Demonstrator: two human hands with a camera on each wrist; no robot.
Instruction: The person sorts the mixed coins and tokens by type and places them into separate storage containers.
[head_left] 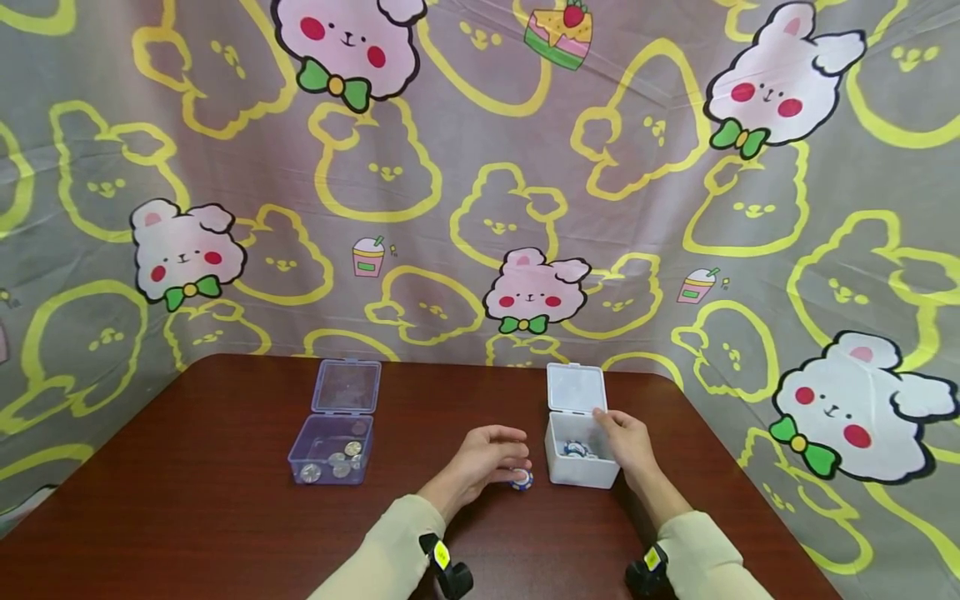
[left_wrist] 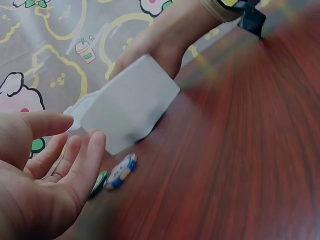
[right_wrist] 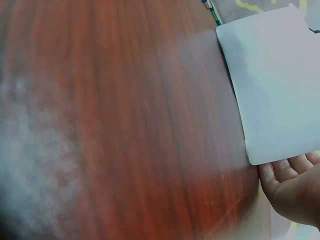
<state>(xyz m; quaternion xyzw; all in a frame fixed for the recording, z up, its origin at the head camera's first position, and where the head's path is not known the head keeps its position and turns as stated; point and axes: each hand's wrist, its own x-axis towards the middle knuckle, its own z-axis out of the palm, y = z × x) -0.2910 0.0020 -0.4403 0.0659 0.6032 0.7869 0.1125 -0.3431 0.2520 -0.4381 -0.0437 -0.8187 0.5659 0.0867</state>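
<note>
In the head view, my left hand (head_left: 483, 462) hovers at a blue-and-white poker chip (head_left: 522, 480) on the table. The left wrist view shows that chip (left_wrist: 121, 171) beside a green chip (left_wrist: 99, 184), near loosely bent fingers with nothing between thumb and fingers. My right hand (head_left: 628, 442) holds the right side of a white plastic box (head_left: 581, 473), a fingertip at its rim near the hinge. Its lid (head_left: 576, 388) stands open, and poker chips (head_left: 576, 448) lie inside. The right wrist view shows fingers (right_wrist: 285, 170) along the box wall (right_wrist: 275, 90).
Left of my hands, a translucent purple box (head_left: 300, 454) with its lid (head_left: 347, 387) raised has several silver coins (head_left: 341, 468) in it. Both boxes stand on a dark reddish wooden table (head_left: 225, 517). A cartoon-patterned cloth (head_left: 450, 233) hangs behind and at the sides.
</note>
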